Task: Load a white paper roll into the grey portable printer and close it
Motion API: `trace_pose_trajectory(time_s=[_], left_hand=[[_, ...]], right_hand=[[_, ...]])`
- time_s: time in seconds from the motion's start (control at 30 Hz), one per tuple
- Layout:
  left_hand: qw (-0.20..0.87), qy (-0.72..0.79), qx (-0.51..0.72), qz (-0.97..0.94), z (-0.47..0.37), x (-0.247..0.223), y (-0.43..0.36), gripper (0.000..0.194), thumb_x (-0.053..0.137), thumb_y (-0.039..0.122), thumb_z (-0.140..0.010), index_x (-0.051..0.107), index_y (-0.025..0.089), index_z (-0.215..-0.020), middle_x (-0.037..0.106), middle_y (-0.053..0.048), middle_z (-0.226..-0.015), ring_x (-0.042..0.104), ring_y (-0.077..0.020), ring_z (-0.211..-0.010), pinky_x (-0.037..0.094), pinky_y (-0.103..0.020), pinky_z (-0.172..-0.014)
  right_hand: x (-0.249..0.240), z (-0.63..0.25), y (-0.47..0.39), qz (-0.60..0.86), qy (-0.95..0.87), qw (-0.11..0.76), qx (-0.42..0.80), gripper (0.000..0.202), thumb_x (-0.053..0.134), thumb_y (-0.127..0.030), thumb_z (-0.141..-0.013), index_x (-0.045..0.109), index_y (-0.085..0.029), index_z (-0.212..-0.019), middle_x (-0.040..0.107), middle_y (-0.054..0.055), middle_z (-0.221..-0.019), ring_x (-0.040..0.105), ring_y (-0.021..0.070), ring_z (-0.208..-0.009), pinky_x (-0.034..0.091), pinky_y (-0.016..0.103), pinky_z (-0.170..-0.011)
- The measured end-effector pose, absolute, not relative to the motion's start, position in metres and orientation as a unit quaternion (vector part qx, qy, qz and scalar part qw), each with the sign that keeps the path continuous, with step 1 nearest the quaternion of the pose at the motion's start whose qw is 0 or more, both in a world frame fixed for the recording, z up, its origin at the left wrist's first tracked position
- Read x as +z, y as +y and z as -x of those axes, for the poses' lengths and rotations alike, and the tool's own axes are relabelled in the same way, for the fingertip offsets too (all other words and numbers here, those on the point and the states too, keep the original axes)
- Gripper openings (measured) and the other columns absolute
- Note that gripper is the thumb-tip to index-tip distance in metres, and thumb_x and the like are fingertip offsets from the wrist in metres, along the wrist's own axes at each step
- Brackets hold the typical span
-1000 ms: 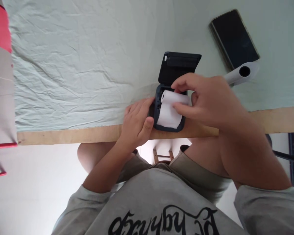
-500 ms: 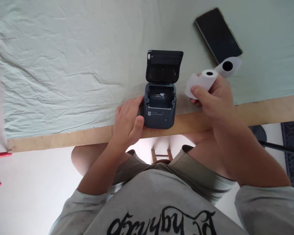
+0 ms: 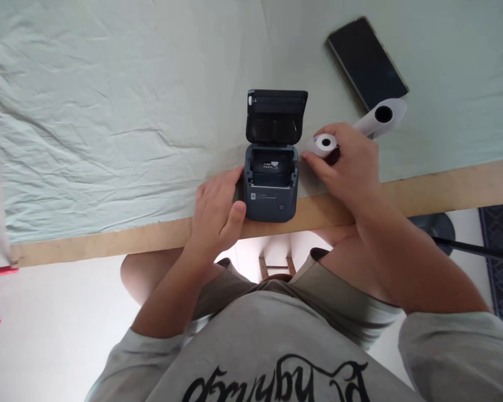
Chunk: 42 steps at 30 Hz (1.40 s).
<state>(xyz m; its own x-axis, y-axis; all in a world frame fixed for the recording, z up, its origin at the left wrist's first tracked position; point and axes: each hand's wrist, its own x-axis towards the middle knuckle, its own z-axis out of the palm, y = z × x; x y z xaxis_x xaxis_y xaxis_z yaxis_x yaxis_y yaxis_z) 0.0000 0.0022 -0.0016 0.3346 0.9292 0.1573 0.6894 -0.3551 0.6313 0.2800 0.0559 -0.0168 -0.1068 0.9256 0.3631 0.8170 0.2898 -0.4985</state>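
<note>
Right grip (image 3: 354,164) pinches small paper roll (image 3: 319,143), now nearer open thermal printer (image 3: 272,207) left of it; left grip (image 3: 216,209) unclenched against printer side, at worktop (image 3: 100,241) edge

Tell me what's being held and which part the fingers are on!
The right hand holds a small white paper roll by its curved side, between thumb and fingers. The left hand lies open beside the dark device.

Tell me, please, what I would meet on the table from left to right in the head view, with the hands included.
Left hand → open dark device → small white roll, held by the right hand → second white roll.
</note>
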Motion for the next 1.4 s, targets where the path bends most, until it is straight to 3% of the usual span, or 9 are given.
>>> trace_pose_trajectory(time_s=[0.1, 0.3, 0.43, 0.5, 0.83, 1.03, 1.2, 1.33, 1.4], left_hand=[[0.236, 0.515, 0.255, -0.783, -0.001, 0.0, 0.002, 0.083, 0.011, 0.071, -0.109, 0.055, 0.015, -0.151, 0.068, -0.018, -0.141, 0.063, -0.0322, -0.128, 0.041, -0.044, -0.107], [0.232, 0.52, 0.25, -0.783, -0.001, 0.001, 0.001, 0.084, 0.01, 0.072, -0.108, 0.055, 0.016, -0.151, 0.068, -0.018, -0.141, 0.063, -0.0322, -0.13, 0.041, -0.044, -0.107], [0.233, 0.518, 0.253, -0.783, -0.001, 0.0, 0.002, 0.085, 0.009, 0.072, -0.109, 0.055, 0.014, -0.151, 0.069, -0.019, -0.14, 0.064, -0.0326, -0.128, 0.042, -0.045, -0.105], [0.236, 0.518, 0.252, -0.782, -0.001, 0.0, 0.002, 0.085, 0.009, 0.071, -0.109, 0.055, 0.014, -0.151, 0.069, -0.019, -0.14, 0.064, -0.0327, -0.127, 0.043, -0.046, -0.105], [0.221, 0.514, 0.259, -0.787, 0.0, -0.005, 0.004, 0.082, 0.01, 0.071, -0.109, 0.055, 0.016, -0.15, 0.069, -0.018, -0.14, 0.064, -0.0329, -0.127, 0.042, -0.045, -0.106], [0.215, 0.516, 0.254, -0.789, 0.0, -0.005, 0.003, 0.084, 0.008, 0.072, -0.108, 0.055, 0.016, -0.15, 0.07, -0.018, -0.138, 0.065, -0.0322, -0.126, 0.042, -0.044, -0.104], [0.219, 0.524, 0.249, -0.785, -0.001, -0.002, 0.004, 0.084, 0.009, 0.073, -0.107, 0.055, 0.018, -0.15, 0.069, -0.018, -0.138, 0.064, -0.0339, -0.125, 0.043, -0.047, -0.104], [0.227, 0.524, 0.246, -0.784, -0.001, -0.002, 0.004, 0.085, 0.01, 0.074, -0.107, 0.055, 0.018, -0.151, 0.069, -0.018, -0.138, 0.064, -0.0346, -0.125, 0.044, -0.049, -0.104], [0.226, 0.523, 0.245, -0.784, -0.001, -0.002, 0.003, 0.085, 0.009, 0.074, -0.107, 0.054, 0.017, -0.151, 0.068, -0.018, -0.139, 0.063, -0.0343, -0.127, 0.043, -0.048, -0.105]], right_hand=[[-0.016, -0.281, 0.055, 0.596, -0.73, 0.318, 0.1, 0.025, 0.071, -0.036, -0.092, 0.063, -0.029, -0.114, 0.076, 0.003, -0.089, 0.07, 0.0255, -0.071, 0.057, 0.042, -0.069], [-0.012, -0.275, 0.05, 0.574, -0.745, 0.326, 0.098, 0.04, 0.072, -0.024, -0.089, 0.057, -0.031, -0.126, 0.08, 0.005, -0.112, 0.077, 0.0277, -0.096, 0.062, 0.046, -0.083], [0.008, -0.279, 0.046, 0.529, -0.757, 0.383, -0.002, 0.039, 0.072, -0.027, -0.088, 0.06, -0.026, -0.125, 0.07, 0.017, -0.131, 0.07, 0.0318, -0.117, 0.054, 0.036, -0.062], [0.017, -0.295, 0.05, 0.464, -0.749, 0.466, -0.087, 0.033, 0.068, -0.031, -0.087, 0.065, -0.026, -0.12, 0.072, 0.012, -0.11, 0.07, 0.0292, -0.101, 0.045, 0.032, -0.056], [-0.017, -0.36, 0.082, 0.622, -0.705, 0.34, -0.033, 0.063, 0.085, -0.012, -0.057, 0.07, -0.017, -0.118, 0.073, 0.014, -0.115, 0.068, 0.0316, -0.112, 0.054, 0.045, -0.094], [-0.017, -0.355, 0.076, 0.7, -0.652, 0.292, -0.013, 0.031, 0.074, -0.024, -0.066, 0.067, -0.022, -0.096, 0.075, 0.009, -0.102, 0.071, 0.029, -0.1, 0.052, 0.046, -0.091], [-0.009, -0.349, 0.079, 0.599, -0.638, 0.481, -0.053, 0.028, 0.069, -0.035, -0.068, 0.06, -0.027, -0.093, 0.065, 0.005, -0.085, 0.057, 0.0206, -0.071, 0.045, 0.04, -0.069], [0.02, -0.309, 0.066, 0.456, -0.685, 0.565, -0.061, 0.035, 0.067, -0.054, -0.081, 0.062, -0.025, -0.102, 0.06, 0.005, -0.097, 0.056, 0.021, -0.082, 0.043, 0.042, -0.074], [0.035, -0.28, 0.051, 0.428, -0.697, 0.575, 0.015, 0.031, 0.064, -0.042, -0.087, 0.063, -0.024, -0.112, 0.06, 0.005, -0.102, 0.057, 0.0181, -0.079, 0.045, 0.04, -0.07]])
